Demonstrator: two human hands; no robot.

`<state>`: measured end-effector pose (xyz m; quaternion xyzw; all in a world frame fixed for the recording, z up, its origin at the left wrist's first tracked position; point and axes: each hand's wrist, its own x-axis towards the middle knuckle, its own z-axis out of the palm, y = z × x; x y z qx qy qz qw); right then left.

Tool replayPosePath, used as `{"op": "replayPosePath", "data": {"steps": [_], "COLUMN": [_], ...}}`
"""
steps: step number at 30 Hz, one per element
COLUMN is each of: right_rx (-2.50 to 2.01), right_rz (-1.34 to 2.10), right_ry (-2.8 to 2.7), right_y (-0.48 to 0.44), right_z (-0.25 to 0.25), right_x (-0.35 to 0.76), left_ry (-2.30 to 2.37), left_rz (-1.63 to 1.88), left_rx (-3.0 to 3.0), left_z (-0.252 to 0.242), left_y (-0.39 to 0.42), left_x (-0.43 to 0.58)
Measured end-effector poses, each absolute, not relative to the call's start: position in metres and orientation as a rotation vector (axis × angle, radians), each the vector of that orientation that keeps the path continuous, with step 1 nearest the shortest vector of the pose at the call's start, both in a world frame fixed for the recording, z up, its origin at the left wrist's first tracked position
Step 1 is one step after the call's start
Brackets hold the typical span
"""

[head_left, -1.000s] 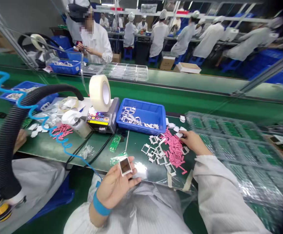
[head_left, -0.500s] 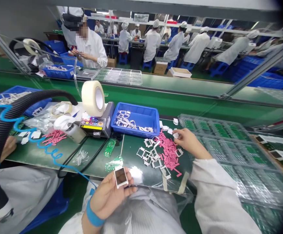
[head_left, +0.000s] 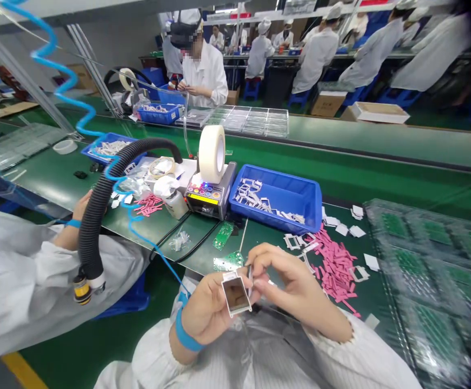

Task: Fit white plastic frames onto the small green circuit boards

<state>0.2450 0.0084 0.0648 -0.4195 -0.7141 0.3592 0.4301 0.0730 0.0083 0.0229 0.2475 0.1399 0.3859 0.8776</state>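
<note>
My left hand (head_left: 203,310), a blue band on its wrist, holds a small display screen (head_left: 236,294) with a dark face and a white frame. Beside the screen's right edge, my right hand (head_left: 290,283) is closed in a pinch. A thin greyish sliver shows at its fingertips, too small to name. Green circuit boards (head_left: 229,261) lie just beyond the hands. Farther right are a heap of pink strips (head_left: 336,262), loose white frames (head_left: 294,241) and white square pieces (head_left: 357,231).
Behind the hands stand a blue bin (head_left: 296,197) of white frames and a tape dispenser (head_left: 209,197) with a tape roll (head_left: 211,154). Clear trays (head_left: 411,259) of boards lie right. A black hose (head_left: 91,216) and blue coiled cord hang left, near a co-worker's sleeve (head_left: 52,259).
My right hand has moved from the white pieces at the right to the screen in my left hand. The view has turned leftward.
</note>
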Motion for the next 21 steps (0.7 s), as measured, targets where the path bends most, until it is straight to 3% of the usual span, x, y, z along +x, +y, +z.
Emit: {"op": "replayPosePath", "data": {"steps": [8, 15, 21], "right_rx": [-1.016, -0.933, -1.131], "right_rz": [0.986, 1.370, 1.055], "right_ry": [-1.764, -1.375, -1.698], "right_y": [0.013, 0.013, 0.015], "right_z": [0.068, 0.056, 0.070], "right_x": [0.225, 0.231, 0.239], "left_ry": [0.306, 0.314, 0.367], "left_rz": [0.881, 0.824, 0.728], "left_rx": [0.506, 0.509, 0.596], "left_z": [0.025, 0.026, 0.029], "left_y": [0.000, 0.005, 0.005], "left_x": [0.067, 0.069, 0.067]}}
